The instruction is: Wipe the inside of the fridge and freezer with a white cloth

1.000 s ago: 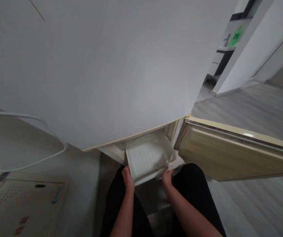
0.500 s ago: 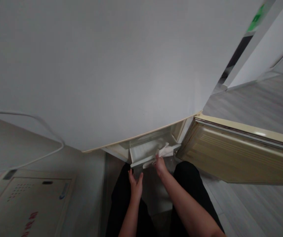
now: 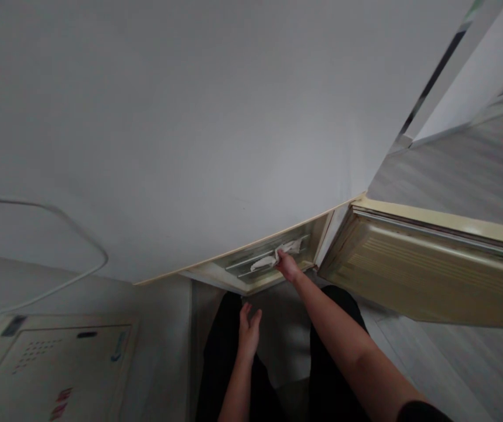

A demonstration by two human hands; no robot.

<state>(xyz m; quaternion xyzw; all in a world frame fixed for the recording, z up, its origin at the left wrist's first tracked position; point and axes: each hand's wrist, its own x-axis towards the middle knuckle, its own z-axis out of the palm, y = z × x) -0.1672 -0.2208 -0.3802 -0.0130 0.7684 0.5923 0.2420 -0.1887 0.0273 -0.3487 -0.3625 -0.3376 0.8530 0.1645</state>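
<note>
My right hand [image 3: 287, 265] reaches into the opening of a low white cabinet or fridge [image 3: 216, 129], its fingers closed on a crumpled white cloth [image 3: 263, 262]. The cloth lies against the front of a pale drawer or tray [image 3: 243, 267] inside the compartment. My left hand [image 3: 249, 331] is held below the opening, over my lap, fingers apart and holding nothing. The compartment's door [image 3: 427, 269] hangs wide open to the right, its yellowish inner panel showing.
A white cable [image 3: 75, 225] loops at the left. Below it is a metal panel [image 3: 71, 369] with small holes and red markings. Grey wood-look floor [image 3: 466, 170] spreads at the right, beside a white wall edge. My knees in black trousers flank my left hand.
The drawer or tray that stuck out of the opening now sits further inside. My right hand has moved inward with the cloth. My left hand is now lower, away from the drawer edge.
</note>
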